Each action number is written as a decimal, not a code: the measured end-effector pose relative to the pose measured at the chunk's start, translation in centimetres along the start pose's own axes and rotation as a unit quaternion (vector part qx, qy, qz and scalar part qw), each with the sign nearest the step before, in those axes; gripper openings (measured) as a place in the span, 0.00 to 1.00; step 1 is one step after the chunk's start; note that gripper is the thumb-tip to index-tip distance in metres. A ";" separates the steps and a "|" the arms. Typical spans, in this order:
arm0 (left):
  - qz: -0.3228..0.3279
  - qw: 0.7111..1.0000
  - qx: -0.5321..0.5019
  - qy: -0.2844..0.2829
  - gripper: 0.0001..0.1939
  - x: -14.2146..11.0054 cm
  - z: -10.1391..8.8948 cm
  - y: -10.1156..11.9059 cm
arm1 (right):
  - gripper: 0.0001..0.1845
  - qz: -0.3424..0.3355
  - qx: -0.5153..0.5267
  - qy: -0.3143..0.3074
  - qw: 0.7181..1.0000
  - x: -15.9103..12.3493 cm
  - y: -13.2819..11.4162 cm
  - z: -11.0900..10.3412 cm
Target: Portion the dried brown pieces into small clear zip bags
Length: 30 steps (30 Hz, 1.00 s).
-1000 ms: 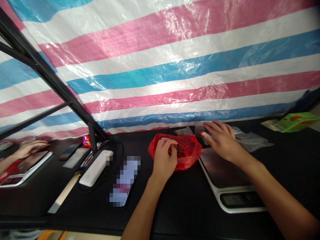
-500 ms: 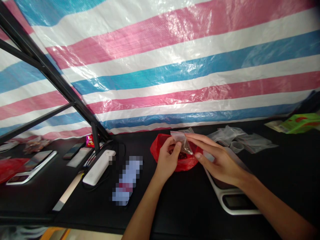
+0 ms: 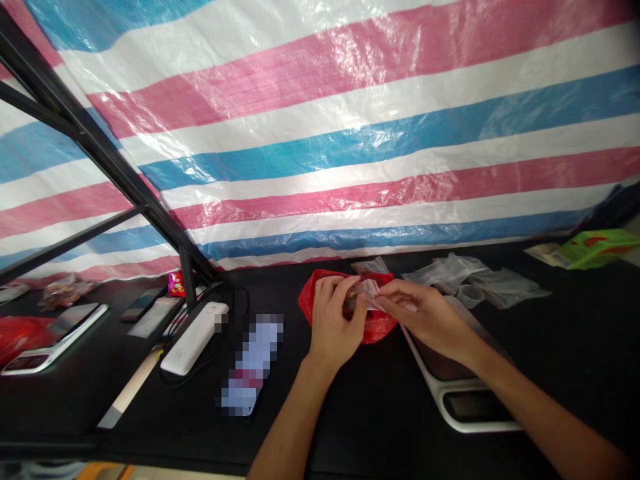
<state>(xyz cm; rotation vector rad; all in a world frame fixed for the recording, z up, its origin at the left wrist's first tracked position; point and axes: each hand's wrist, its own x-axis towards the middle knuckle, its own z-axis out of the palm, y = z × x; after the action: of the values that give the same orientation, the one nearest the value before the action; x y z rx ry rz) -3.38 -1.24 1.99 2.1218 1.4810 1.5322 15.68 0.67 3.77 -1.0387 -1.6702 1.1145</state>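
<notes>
Over an open red plastic bag point(image 3: 383, 328) I hold a small clear zip bag point(image 3: 369, 291) between both hands. My left hand point(image 3: 336, 323) has its fingers curled round the zip bag's left side. At the bag's right edge, my right hand point(image 3: 427, 317) pinches it with thumb and fingers. Some dark contents show in the red bag, partly hidden by my left hand. Under my right forearm lies a white-framed digital scale point(image 3: 480, 407). Another small zip bag point(image 3: 373, 265) rests just behind the red bag.
Several clear plastic bags point(image 3: 450, 272) lie behind the scale, with a clear ring-shaped piece point(image 3: 470, 295) among them. A green packet point(image 3: 597, 248) is at the far right. Leftward are a phone point(image 3: 255, 367), a white power strip point(image 3: 195, 339), a black metal frame point(image 3: 113, 163) and a second scale point(image 3: 60, 340).
The zip bag has turned from upright to lower and flatter, its strip now at my right fingertips. My left fingers have closed further over it.
</notes>
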 end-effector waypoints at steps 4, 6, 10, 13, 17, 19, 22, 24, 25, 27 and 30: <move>-0.017 0.999 0.017 0.042 0.06 0.1 -0.2 -0.2 | 0.18 0.009 0.008 0.007 1.000 -0.2 -0.1 0.5; -0.024 0.998 -0.038 -0.044 0.08 0.0 -0.2 -0.3 | 0.16 0.001 -0.016 0.009 1.000 -0.4 -0.3 0.7; -0.074 0.976 -0.148 -0.143 0.12 -0.2 0.0 0.0 | 0.14 -0.005 -0.036 0.006 0.999 -0.7 -0.5 0.8; -0.095 0.969 -0.178 -0.143 0.12 -0.3 0.1 0.1 | 0.14 0.005 -0.038 0.006 0.999 -0.7 -0.4 0.8; -0.117 0.960 -0.206 -0.153 0.13 -0.2 0.1 -0.2 | 0.13 0.015 -0.031 -0.025 0.999 -0.5 -0.2 0.6; -0.130 0.953 -0.224 -0.159 0.14 -0.2 0.2 -0.3 | 0.12 0.010 -0.032 -0.047 0.998 -0.5 0.0 0.6; -0.141 0.946 -0.240 -0.164 0.14 -0.1 0.2 -0.4 | 0.11 0.011 -0.040 -0.051 0.998 -0.5 0.4 0.7; -0.139 0.946 -0.244 -0.159 0.12 -0.1 0.2 -0.3 | 0.12 0.019 -0.038 -0.046 0.998 -0.6 0.6 0.8; -0.137 0.946 -0.246 -0.159 0.11 -0.1 0.2 -0.2 | 0.13 0.023 -0.034 -0.045 0.998 -0.6 0.6 0.9; -0.140 0.944 -0.251 -0.165 0.10 0.0 0.2 -0.2 | 0.15 0.032 -0.024 -0.046 0.998 -0.6 0.5 0.9; -0.157 0.934 -0.268 -0.176 0.09 0.1 0.1 -0.2 | 0.14 0.043 -0.011 -0.046 0.998 -0.5 0.4 0.8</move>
<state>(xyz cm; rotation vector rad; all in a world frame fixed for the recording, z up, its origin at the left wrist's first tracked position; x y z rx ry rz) -3.41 -1.04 1.85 1.6357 1.0569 1.1847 15.12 0.10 3.11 -1.0970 -1.7287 1.2184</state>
